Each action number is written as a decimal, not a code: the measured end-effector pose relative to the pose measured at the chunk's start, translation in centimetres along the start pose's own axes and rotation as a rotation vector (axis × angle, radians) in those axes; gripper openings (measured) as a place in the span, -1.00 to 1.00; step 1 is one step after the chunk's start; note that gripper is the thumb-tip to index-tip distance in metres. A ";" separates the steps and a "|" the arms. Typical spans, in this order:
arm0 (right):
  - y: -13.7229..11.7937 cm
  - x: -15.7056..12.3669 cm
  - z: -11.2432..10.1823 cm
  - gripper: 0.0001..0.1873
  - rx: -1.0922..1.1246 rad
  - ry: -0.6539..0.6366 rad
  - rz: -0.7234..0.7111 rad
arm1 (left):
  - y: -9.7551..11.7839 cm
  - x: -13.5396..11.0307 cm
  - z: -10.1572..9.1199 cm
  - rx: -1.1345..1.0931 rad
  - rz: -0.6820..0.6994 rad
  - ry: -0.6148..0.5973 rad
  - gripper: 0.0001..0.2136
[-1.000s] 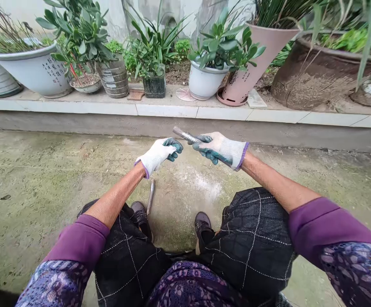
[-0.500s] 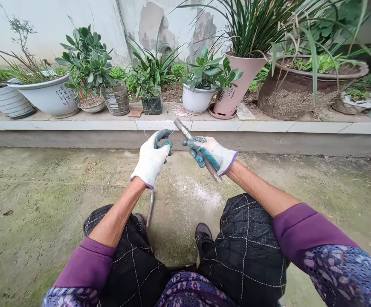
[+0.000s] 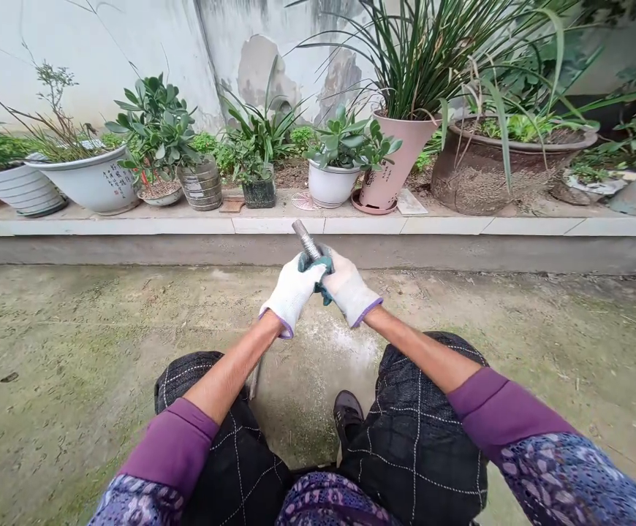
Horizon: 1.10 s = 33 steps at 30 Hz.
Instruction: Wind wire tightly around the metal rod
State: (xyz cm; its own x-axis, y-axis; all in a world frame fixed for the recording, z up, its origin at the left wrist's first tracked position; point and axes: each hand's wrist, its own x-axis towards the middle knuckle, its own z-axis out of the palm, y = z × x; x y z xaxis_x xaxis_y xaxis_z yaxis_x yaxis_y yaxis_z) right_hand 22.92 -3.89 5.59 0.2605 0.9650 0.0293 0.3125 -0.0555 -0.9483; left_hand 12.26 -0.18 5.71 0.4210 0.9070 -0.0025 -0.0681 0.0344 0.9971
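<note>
I sit with both gloved hands raised in front of my knees. My right hand is closed around a grey metal rod with a threaded top end that sticks up and to the left above the gloves. My left hand is pressed against the right one, its fingers wrapped round the same rod just below the threaded part. The rod's lower end is hidden by the gloves. A second thin metal rod lies on the ground behind my left forearm, mostly hidden.
A raised tiled ledge runs across ahead, lined with potted plants: white bowls at left, a small white pot, a pink pot, a big brown pot. Mossy concrete ground lies all around my legs.
My left hand has come in from the left and closed on the rod beside the right hand. The rod has tilted more upright. My head has lifted, showing more wall.
</note>
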 end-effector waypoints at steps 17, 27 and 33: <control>-3.2 -3.3 -5.3 -0.63 -0.101 0.131 -0.575 | 2.2 -2.7 -4.4 -0.134 -0.177 -0.131 -0.62; -5.2 0.6 -4.1 -0.45 -0.270 0.093 -0.817 | 3.5 -4.3 -5.6 -0.004 -0.120 -0.083 -0.44; -3.4 2.2 -2.9 -0.45 -0.417 -0.125 -0.465 | 4.2 -5.0 -7.0 0.052 -0.109 -0.115 -0.43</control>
State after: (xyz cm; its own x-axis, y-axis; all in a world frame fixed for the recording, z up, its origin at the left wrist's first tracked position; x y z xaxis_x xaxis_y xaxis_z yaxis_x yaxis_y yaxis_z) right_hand 25.07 -2.28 9.77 -0.0883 0.9336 0.3472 0.7034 0.3053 -0.6419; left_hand 3.56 -1.67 9.40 0.5243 0.8450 -0.1056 0.0294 0.1059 0.9939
